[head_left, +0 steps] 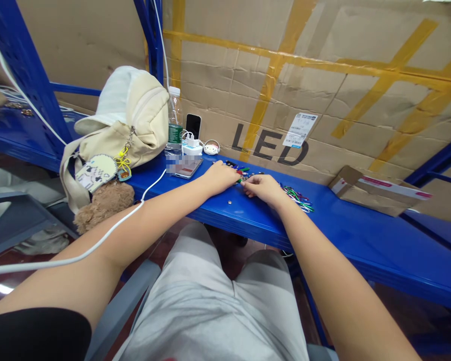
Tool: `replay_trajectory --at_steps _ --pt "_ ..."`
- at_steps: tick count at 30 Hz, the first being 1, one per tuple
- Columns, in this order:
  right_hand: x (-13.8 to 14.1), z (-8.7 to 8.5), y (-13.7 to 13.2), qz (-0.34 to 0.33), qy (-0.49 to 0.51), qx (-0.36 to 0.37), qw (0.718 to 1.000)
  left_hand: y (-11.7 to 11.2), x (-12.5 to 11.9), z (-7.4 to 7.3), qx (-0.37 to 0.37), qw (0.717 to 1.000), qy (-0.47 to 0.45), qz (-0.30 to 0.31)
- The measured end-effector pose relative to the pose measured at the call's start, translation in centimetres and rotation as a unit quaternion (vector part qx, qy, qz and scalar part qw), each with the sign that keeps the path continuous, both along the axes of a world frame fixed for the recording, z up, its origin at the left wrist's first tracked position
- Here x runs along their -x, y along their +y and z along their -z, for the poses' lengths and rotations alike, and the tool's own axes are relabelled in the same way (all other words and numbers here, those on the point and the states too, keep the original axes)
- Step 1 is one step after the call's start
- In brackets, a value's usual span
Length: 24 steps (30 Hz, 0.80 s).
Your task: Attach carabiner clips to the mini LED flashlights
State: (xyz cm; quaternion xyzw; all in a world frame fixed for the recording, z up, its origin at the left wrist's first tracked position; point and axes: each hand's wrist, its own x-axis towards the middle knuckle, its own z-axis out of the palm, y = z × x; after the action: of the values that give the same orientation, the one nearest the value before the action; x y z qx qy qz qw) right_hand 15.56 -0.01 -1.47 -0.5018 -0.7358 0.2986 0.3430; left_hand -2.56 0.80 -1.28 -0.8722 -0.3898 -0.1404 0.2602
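Both my hands rest on a blue metal shelf [361, 240] in front of me. My left hand [221, 176] lies with its fingers curled down over a small pile of coloured parts [242, 169]. My right hand [262, 188] sits just right of it, fingers bent and pinched near the same pile. What each hand grips is too small to make out. A bundle of green and mixed-colour wires [298, 196] lies just past my right wrist. A small round metal piece [229, 202] lies loose on the shelf near the edge.
A cream bag [135, 120] with charms and a brown plush stands at the left. Beside it are a water bottle [175, 125], a phone [188, 165], a charger and another phone [193, 126]. A flat cardboard box [376, 190] lies right. A white cable [97, 240] crosses my left arm.
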Motion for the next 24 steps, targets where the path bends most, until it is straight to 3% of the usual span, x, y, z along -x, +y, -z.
replay_trajectory --at_steps 7,14,19,24 --pt "-1.0 -1.2 -1.1 0.01 0.029 -0.026 0.999 -0.2 0.7 -0.6 0.087 0.992 -0.08 0.037" --pt "-0.9 -1.7 -1.5 -0.025 0.006 -0.1 0.995 -0.2 0.9 -0.6 0.107 0.98 -0.121 0.112" --pt "-0.7 -1.9 -2.6 -0.031 -0.019 -0.226 0.973 -0.6 1.0 -0.8 0.11 0.971 -0.136 0.163" --pt "-0.9 -1.7 -3.7 -0.059 -0.095 -0.369 0.923 -0.6 1.0 -0.9 0.107 0.97 -0.136 0.168"
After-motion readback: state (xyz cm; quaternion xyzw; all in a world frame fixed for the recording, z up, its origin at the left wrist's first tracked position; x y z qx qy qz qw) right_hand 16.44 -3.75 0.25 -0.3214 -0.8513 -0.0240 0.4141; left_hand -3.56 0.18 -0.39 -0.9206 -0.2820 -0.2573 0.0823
